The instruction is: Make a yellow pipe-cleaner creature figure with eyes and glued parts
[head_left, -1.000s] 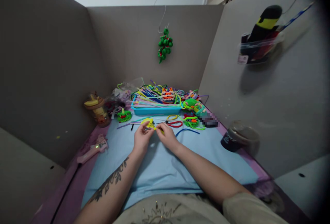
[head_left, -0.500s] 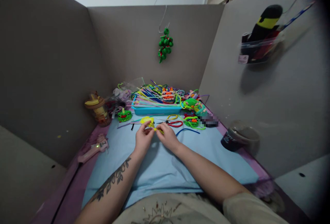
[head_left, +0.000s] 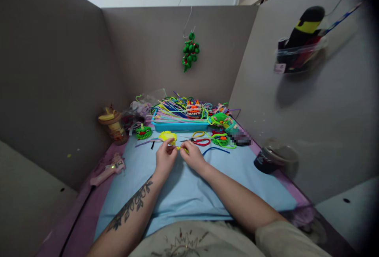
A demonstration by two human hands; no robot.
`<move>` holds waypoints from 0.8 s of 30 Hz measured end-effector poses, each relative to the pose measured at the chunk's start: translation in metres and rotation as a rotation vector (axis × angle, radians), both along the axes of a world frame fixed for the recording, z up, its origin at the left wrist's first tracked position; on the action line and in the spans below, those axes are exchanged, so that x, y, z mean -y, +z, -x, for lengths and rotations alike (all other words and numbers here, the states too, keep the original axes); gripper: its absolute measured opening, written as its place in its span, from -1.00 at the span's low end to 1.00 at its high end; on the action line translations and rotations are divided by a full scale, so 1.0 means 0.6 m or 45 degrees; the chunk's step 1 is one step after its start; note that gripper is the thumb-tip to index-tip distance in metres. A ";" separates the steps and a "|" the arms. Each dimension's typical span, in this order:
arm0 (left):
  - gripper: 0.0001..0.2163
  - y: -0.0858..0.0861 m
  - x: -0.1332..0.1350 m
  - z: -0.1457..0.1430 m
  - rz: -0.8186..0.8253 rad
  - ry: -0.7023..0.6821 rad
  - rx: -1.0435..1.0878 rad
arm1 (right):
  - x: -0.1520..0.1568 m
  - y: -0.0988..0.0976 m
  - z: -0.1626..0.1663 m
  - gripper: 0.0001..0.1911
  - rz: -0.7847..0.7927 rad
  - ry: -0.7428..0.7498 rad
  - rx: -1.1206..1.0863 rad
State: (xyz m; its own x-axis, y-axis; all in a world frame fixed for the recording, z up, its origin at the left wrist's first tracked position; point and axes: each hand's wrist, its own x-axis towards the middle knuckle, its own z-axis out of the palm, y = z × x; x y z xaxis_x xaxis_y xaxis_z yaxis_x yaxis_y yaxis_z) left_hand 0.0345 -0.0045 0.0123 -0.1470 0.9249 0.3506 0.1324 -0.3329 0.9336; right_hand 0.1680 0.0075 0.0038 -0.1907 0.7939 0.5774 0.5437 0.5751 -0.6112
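Observation:
Both my left hand [head_left: 166,154] and my right hand [head_left: 192,154] are closed in a pinch, fingertips nearly meeting above the blue cloth. Between them runs a short piece of yellow pipe cleaner [head_left: 178,148], mostly covered by my fingers. Just behind my left fingers is a yellow fuzzy piece [head_left: 167,136] made of pipe cleaner; whether it joins the strand I cannot tell. Red-and-yellow handled scissors [head_left: 201,142] lie past my right hand, blades pointing left. A dark blue pipe cleaner [head_left: 217,149] rests right of that hand.
A blue tray [head_left: 180,127] heaped with pipe cleaners stands at the back. Green fuzzy figures [head_left: 143,132] sit around it. A pink glue gun [head_left: 108,172] and a lidded cup [head_left: 114,126] are on the left, a dark tub [head_left: 268,160] on the right. Grey panels [head_left: 177,20] enclose the table.
The yellow fuzzy piece behind my left fingers has shifted slightly left. My hands stay almost in place, still pinching the yellow pipe cleaner.

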 end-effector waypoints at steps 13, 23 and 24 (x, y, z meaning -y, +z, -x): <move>-0.59 0.008 -0.002 0.002 0.147 -0.092 0.197 | 0.003 0.005 -0.004 -0.89 0.025 0.083 -0.061; -0.54 0.013 0.000 -0.003 0.137 -0.130 0.257 | -0.002 0.007 0.000 -0.88 0.451 0.217 -0.402; -0.54 0.013 0.000 -0.002 0.134 -0.130 0.261 | -0.002 0.008 0.000 -0.86 0.493 0.241 -0.434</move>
